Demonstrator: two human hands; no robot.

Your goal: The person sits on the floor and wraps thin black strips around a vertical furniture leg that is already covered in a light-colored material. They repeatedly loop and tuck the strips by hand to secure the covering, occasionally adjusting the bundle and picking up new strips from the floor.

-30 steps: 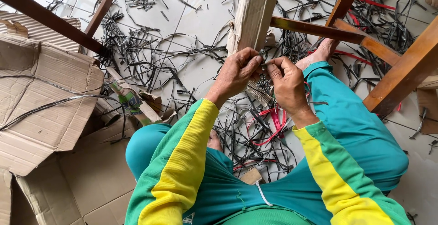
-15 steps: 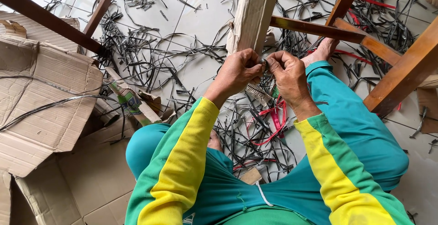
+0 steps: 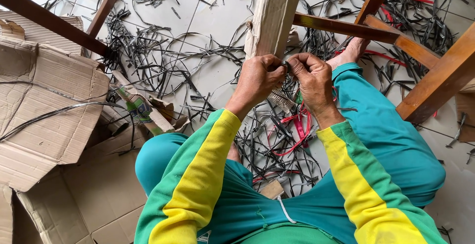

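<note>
Far left: one flattened cardboard box (image 3: 47, 120) spread on the tiled floor (image 3: 208, 21), a single black strand draped across it. Just right of it, one small crumpled carton (image 3: 138, 108), green and white, lying among offcuts. Above, two dark wooden rails (image 3: 49, 19) slanting across the upper corner.

Centre: black plastic strips (image 3: 163, 51), too many to count, littered over the tiles, tangled and curled. One pale wooden post (image 3: 274, 14) wrapped in brownish paper, rising upright through the top of the frame, its wrapping torn at the lower edge.

At the post's lower end, two bare hands meeting. Left hand (image 3: 257, 78) curled shut, fingers pressed against the foot of the post. Right hand (image 3: 311, 75) just beside it, thumb and forefinger pinched on a small dark bit of strip (image 3: 285, 64) between the two hands; too small to tell more. Two sleeves below, green with one yellow stripe each, above teal trousers and crossed legs.

Below the hands, a few red strips (image 3: 297, 130) looped amid the black ones, and one small wooden block (image 3: 272, 189) near the lap.

Right: one bare foot (image 3: 349, 53) resting on the floor beside the post. Three orange-brown wooden bars (image 3: 440, 78) of a chair frame crossing the upper right corner, more black and red scraps beneath.
</note>
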